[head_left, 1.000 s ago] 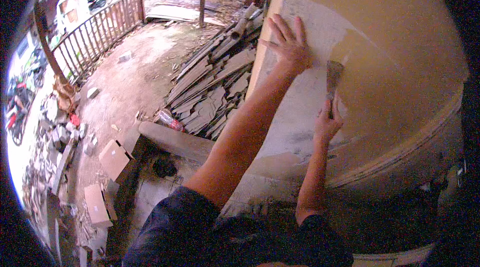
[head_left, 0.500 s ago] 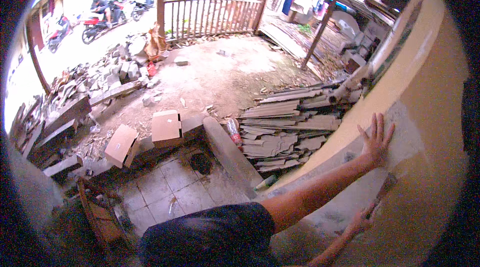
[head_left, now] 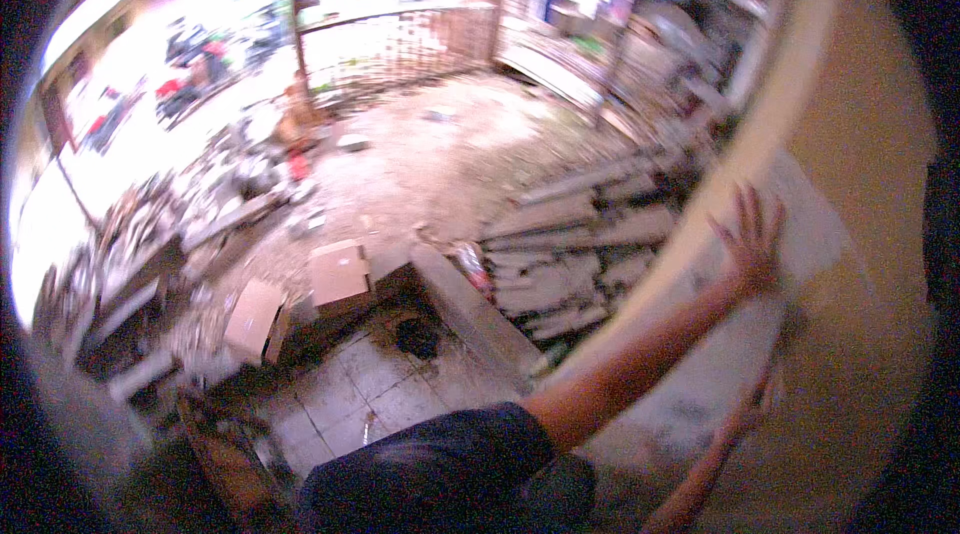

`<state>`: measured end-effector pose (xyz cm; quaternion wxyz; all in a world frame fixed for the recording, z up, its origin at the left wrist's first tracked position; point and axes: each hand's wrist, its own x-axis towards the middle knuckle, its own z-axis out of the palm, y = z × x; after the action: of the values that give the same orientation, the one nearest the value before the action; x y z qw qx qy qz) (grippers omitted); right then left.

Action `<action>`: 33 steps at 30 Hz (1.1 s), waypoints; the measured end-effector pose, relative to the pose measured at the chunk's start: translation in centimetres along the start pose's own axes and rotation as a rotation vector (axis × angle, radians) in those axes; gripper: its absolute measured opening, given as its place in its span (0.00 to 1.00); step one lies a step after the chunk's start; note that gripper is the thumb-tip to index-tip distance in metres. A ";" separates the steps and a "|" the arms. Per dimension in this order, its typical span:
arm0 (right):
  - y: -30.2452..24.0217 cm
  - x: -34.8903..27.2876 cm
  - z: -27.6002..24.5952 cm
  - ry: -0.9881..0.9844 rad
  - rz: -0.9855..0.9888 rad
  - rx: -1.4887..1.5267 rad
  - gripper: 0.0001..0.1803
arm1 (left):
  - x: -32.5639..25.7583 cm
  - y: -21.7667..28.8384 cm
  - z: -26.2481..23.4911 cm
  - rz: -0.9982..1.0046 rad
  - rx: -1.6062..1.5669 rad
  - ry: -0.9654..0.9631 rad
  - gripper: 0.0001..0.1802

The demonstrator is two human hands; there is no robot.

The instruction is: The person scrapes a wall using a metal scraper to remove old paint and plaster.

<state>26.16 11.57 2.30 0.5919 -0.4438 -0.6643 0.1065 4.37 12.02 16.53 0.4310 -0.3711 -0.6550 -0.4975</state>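
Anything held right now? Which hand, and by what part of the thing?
Right hand: a scraper, held by its handle; blur hides the exact grip. Left hand: nothing held, spread against the wall.

Daylight enters from the open yard (head_left: 400,159), glaring at upper left — railing (head_left: 460,39) smeared by blur; floor tiles (head_left: 340,384) and wall (head_left: 875,224) dimmer, grainy — fisheye curvature bending edges within a black border.

The left arm (head_left: 630,364) stretches out to the wall (head_left: 870,194); the left hand (head_left: 754,256) lies against it, fingers splayed. Lower along the wall, the blurred right hand (head_left: 744,414) is curled in a grip, forearm (head_left: 700,482) slanting up toward it.
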 end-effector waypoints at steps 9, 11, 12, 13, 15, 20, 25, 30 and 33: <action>-6.6 -2.8 -0.7 -0.063 0.179 -0.201 0.24 | 1.7 -2.7 -2.5 0.002 -0.171 -0.613 0.68; -7.7 -2.9 -1.2 -0.025 0.074 -0.088 0.24 | 1.9 -3.6 -2.7 0.038 -0.115 -0.636 0.71; -7.8 -2.9 -1.6 -0.036 0.068 -0.110 0.23 | 1.9 -3.2 -2.5 0.044 -0.119 -0.641 0.71; -8.0 -3.0 -1.7 -0.035 0.073 -0.110 0.23 | 2.1 -3.1 -2.2 0.062 -0.078 -0.600 0.74; -8.2 -2.9 -1.6 -0.004 0.070 -0.121 0.23 | 1.9 -2.7 -2.2 0.086 -0.035 -0.563 0.76; -5.6 -3.4 0.4 0.177 -0.063 -0.104 0.23 | 1.7 -1.9 -3.1 0.084 -0.041 -0.644 0.78; -7.7 -2.2 0.5 0.128 -0.065 -0.158 0.23 | 1.3 -2.7 -1.0 0.080 -0.095 -0.528 0.77; -8.6 -3.1 -0.4 0.052 0.055 -0.160 0.22 | 1.0 -2.7 -1.2 0.116 -0.148 -0.507 0.73; -7.9 -3.6 0.4 0.092 -0.013 -0.128 0.22 | 0.5 -3.1 -1.1 0.094 -0.118 -0.602 0.73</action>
<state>21.76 4.53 4.94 0.5930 -0.4809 -0.6447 0.0396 1.55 10.28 16.12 0.2177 -0.5561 -0.7053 -0.3819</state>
